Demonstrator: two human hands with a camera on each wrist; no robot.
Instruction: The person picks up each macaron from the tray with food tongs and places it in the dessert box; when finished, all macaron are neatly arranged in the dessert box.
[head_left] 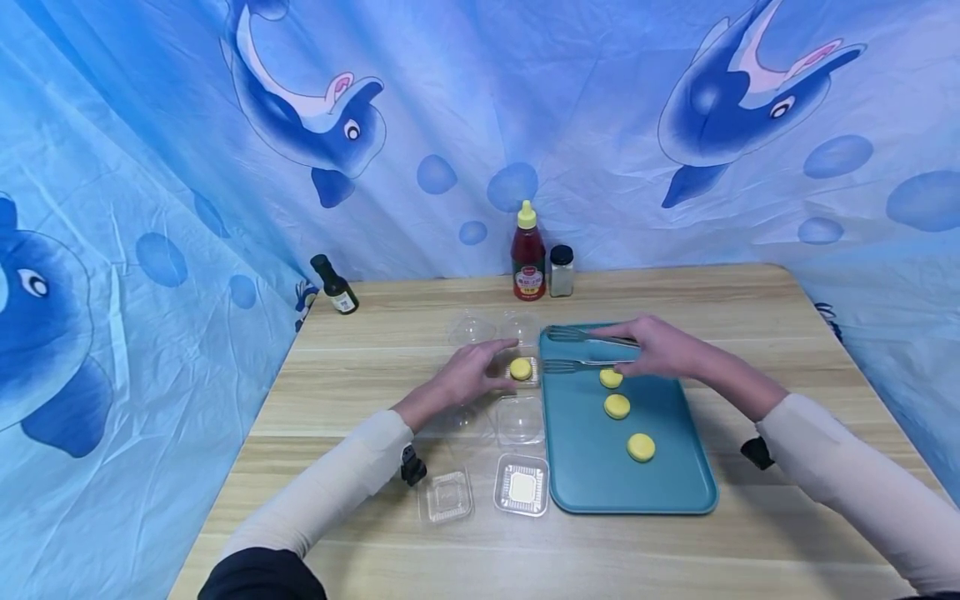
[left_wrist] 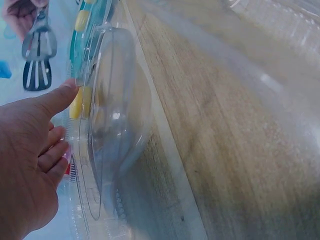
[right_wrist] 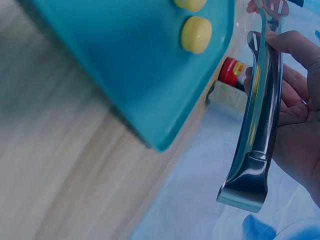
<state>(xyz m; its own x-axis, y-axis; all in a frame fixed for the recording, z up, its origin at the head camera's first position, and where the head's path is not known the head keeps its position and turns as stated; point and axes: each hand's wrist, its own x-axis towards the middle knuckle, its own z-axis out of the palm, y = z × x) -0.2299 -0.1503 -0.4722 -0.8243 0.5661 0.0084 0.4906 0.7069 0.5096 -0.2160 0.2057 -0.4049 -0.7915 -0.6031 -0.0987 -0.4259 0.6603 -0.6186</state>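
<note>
My left hand (head_left: 471, 372) grips a clear plastic box (head_left: 534, 372) from its left side, thumb at the near edge and forefinger at the far one. Inside this box sits a round yellow cake (head_left: 521, 368). In my right hand (head_left: 660, 348) is a pair of metal tongs (right_wrist: 259, 120), pinched between thumb and fingers with the slotted ends pointing left. The two tong ends are apart with nothing between them, over the far left part of a teal tray (head_left: 592, 492). Three more yellow cakes (head_left: 617, 407) lie on that tray in a slanting row.
Nearer me on the table are another open clear box (head_left: 522, 485) with a white square in it and a clear lid (head_left: 447, 497). At the back stand a red sauce bottle (head_left: 528, 258) and a black-capped jar (head_left: 561, 271). A dark bottle (head_left: 334, 284) is at the far left.
</note>
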